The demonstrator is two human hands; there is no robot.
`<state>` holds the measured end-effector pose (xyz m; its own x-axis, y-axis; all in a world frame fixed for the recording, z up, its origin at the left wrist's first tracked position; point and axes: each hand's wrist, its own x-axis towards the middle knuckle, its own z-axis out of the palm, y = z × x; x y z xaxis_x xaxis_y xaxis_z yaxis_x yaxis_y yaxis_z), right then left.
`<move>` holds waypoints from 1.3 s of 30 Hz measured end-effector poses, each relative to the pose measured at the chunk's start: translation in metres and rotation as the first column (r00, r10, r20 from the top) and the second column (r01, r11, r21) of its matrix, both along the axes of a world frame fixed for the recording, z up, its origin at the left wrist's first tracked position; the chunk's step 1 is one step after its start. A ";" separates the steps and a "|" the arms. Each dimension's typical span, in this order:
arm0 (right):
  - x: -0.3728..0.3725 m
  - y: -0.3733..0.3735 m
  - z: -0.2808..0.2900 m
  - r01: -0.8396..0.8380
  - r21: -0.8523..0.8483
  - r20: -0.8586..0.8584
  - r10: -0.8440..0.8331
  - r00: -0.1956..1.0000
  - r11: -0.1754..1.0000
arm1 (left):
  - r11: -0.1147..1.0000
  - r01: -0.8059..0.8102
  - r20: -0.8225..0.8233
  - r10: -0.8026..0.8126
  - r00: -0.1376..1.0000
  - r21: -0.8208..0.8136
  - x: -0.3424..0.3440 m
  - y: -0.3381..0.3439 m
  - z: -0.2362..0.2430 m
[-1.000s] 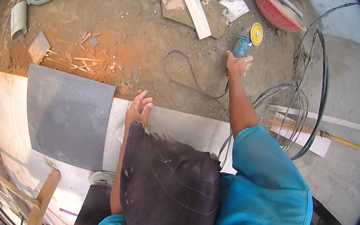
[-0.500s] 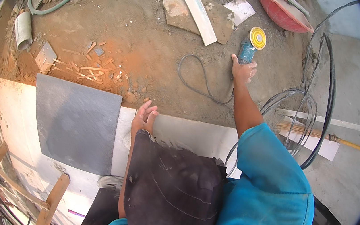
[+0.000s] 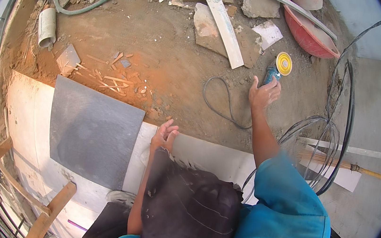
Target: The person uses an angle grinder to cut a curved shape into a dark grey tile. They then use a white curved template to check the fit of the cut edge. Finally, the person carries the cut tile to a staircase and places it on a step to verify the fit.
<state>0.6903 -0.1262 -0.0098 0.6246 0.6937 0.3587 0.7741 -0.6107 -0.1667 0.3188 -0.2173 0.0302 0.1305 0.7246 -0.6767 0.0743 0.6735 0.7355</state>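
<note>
Just behind the yellow disc point(image 3: 284, 63) of a blue angle grinder point(image 3: 272, 75), the right hand point(image 3: 263, 95) stretches forward over the soil point(image 3: 173, 64), thumb and fingers spread apart; whether the fingertips touch the tool, I cannot tell. Nearer the body and well apart from it, the left hand point(image 3: 164, 135) is loosely bent and bare of any tool, by the soil-side edge of a pale ledge point(image 3: 224, 156). Between the two hands and a little ahead of the left, a dark cord point(image 3: 234, 120) loops on the soil.

Just left of the left hand, a large grey tile point(image 3: 96, 131) lies on the ledge. Ahead of that tile, farther from the left hand, wood splinters point(image 3: 120, 80) are scattered over reddish soil. Ahead of the right hand and to its left, a long pale strip point(image 3: 221, 23) crosses a flat broken stone point(image 3: 208, 31); farther ahead and rightward sits a red basin point(image 3: 310, 36).

To the right of the right hand hang coils of black cable point(image 3: 345, 128), with a yellow-handled broom point(image 3: 369, 173) beyond, slightly nearer the body.
</note>
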 end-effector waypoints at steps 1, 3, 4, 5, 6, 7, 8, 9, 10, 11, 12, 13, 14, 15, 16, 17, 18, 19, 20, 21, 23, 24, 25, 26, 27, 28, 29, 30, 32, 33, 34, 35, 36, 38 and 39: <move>-0.014 0.005 0.008 -0.239 0.014 0.086 0.237 0.968 0.971 | 1.000 0.013 0.007 -0.013 1.000 -0.008 0.002 -0.001 -0.002; -0.058 0.041 0.019 -0.516 0.027 -0.086 0.517 0.852 0.856 | 1.000 0.012 0.009 -0.012 1.000 -0.014 0.003 0.000 -0.003; -0.074 0.065 0.022 -0.535 0.062 -0.085 0.539 0.838 0.842 | 1.000 0.001 0.023 0.000 1.000 -0.013 0.003 0.001 -0.002; -0.089 0.093 0.020 -0.553 0.103 -0.088 0.562 0.823 0.826 | 1.000 -0.013 0.028 0.013 1.000 -0.011 0.002 0.001 0.000; -0.099 0.122 0.017 -0.503 0.129 -0.107 0.516 0.850 0.855 | 0.999 -0.037 0.031 0.037 0.999 -0.004 0.001 0.002 0.003; -0.104 0.148 0.013 -0.447 0.150 -0.126 0.466 0.876 0.882 | 0.998 -0.059 0.036 0.059 0.998 -0.001 0.001 0.003 0.008; -0.101 0.169 0.012 -0.374 0.095 -0.152 0.384 0.911 0.923 | 0.997 -0.082 0.050 0.081 0.995 0.006 0.002 0.005 0.012; -0.099 0.188 0.009 -0.300 0.039 -0.176 0.302 0.937 0.953 | 0.995 -0.099 0.056 0.098 0.994 0.018 0.001 0.008 0.016; -0.101 0.204 0.004 -0.232 -0.019 -0.204 0.224 0.953 0.973 | 0.992 -0.123 0.053 0.121 0.991 0.029 -0.002 0.011 0.020; -0.099 0.217 0.003 -0.211 -0.075 -0.201 0.192 0.961 0.975 | 0.988 -0.152 0.049 0.150 0.987 0.038 -0.006 0.013 0.021; -0.092 0.222 0.006 -0.191 -0.136 -0.200 0.162 0.966 0.972 | 0.980 -0.193 0.093 0.187 0.978 0.059 -0.010 0.012 0.016; -0.093 0.225 0.013 -0.214 -0.111 -0.234 0.184 0.955 0.970 | 0.968 -0.241 0.119 0.231 0.966 0.074 -0.017 0.009 0.005; -0.088 0.225 0.018 -0.232 -0.094 -0.269 0.200 0.942 0.968 | 0.955 -0.286 0.143 0.272 0.952 0.082 -0.025 0.006 -0.002; -0.076 0.223 0.009 -0.293 0.025 -0.180 0.292 0.939 0.956 | 0.945 -0.313 0.126 0.301 0.945 0.091 -0.029 0.007 0.005; -0.074 0.219 0.007 -0.340 0.086 -0.197 0.350 0.916 0.937 | 0.935 -0.340 0.095 0.331 0.939 0.104 -0.034 0.014 0.020; -0.076 0.212 0.013 -0.375 0.148 -0.199 0.399 0.895 0.915 | 0.926 -0.359 0.079 0.352 0.933 0.117 -0.042 0.023 0.029; -0.083 0.199 0.020 -0.418 0.134 -0.168 0.436 0.884 0.899 | 0.901 -0.410 0.057 0.406 0.912 0.142 -0.055 0.030 0.032; -0.095 0.182 0.026 -0.459 0.120 -0.142 0.473 0.870 0.880 | 0.874 -0.455 0.031 0.457 0.889 0.170 -0.067 0.036 0.034; -0.113 0.161 0.036 -0.465 0.104 -0.221 0.476 0.851 0.879 | 0.848 -0.492 0.015 0.499 0.866 0.199 -0.078 0.044 0.035; -0.134 0.136 0.045 -0.466 0.088 -0.300 0.470 0.830 0.880 | 0.797 -0.550 -0.016 0.572 0.820 0.249 -0.090 0.053 0.038; -0.172 0.086 0.060 -0.521 0.110 -0.497 0.501 0.709 0.847 | 0.703 -0.604 -0.078 0.673 0.735 0.375 -0.120 0.077 0.039; -0.190 0.062 0.070 -0.541 0.072 -0.563 0.482 0.671 0.838 | 0.666 -0.605 -0.101 0.705 0.702 0.436 -0.134 0.091 0.036; -0.210 0.043 0.075 -0.561 0.043 -0.635 0.456 0.624 0.827 | 0.635 -0.610 -0.124 0.734 0.668 0.475 -0.149 0.106 0.038; -0.224 0.025 0.072 -0.601 0.060 -0.668 0.480 0.569 0.797 | 0.602 -0.611 -0.138 0.761 0.634 0.514 -0.163 0.122 0.041; -0.237 0.009 0.068 -0.638 0.082 -0.695 0.503 0.513 0.765 | 0.571 -0.613 -0.140 0.784 0.605 0.547 -0.176 0.139 0.042; -0.254 -0.003 0.071 -0.655 0.056 -0.723 0.483 0.494 0.754 | 0.535 -0.614 -0.141 0.809 0.571 0.581 -0.191 0.154 0.042; -0.269 -0.013 0.073 -0.671 0.029 -0.751 0.459 0.475 0.741 | 0.514 -0.640 -0.160 0.835 0.527 0.572 -0.205 0.168 0.040; -0.280 -0.019 0.072 -0.686 -0.005 -0.768 0.436 0.468 0.727 | 0.489 -0.662 -0.175 0.858 0.483 0.568 -0.219 0.183 0.037; -0.299 -0.028 0.069 -0.717 -0.075 -0.799 0.388 0.460 0.693 | 0.557 -0.654 -0.284 0.828 0.484 0.511 -0.239 0.202 0.030; -0.306 -0.031 0.066 -0.738 -0.086 -0.804 0.391 0.448 0.669 | 0.588 -0.650 -0.337 0.809 0.482 0.481 -0.247 0.210 0.026; -0.311 -0.034 0.063 -0.758 -0.098 -0.806 0.395 0.441 0.645 | 0.616 -0.624 -0.350 0.787 0.508 0.480 -0.254 0.217 0.018; -0.316 -0.035 0.059 -0.779 -0.109 -0.809 0.399 0.431 0.618 | 0.643 -0.598 -0.364 0.765 0.531 0.479 -0.262 0.223 0.008; -0.321 -0.035 0.057 -0.788 -0.094 -0.815 0.407 0.411 0.609 | 0.668 -0.571 -0.377 0.742 0.554 0.477 -0.269 0.228 -0.003; -0.331 -0.034 0.053 -0.806 -0.060 -0.827 0.423 0.371 0.589 | 0.697 -0.482 -0.548 0.717 0.432 0.532 -0.284 0.232 -0.029; -0.333 -0.033 0.051 -0.812 -0.048 -0.808 0.455 0.374 0.582 | 0.714 -0.432 -0.622 0.697 0.357 0.551 -0.291 0.233 -0.042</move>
<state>0.3572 -0.1587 0.0409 -0.1688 0.9297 -0.3273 0.7111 -0.1150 -0.6936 0.0275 0.0158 -0.0120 -0.8269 0.5593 -0.0581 0.3445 0.5855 0.7338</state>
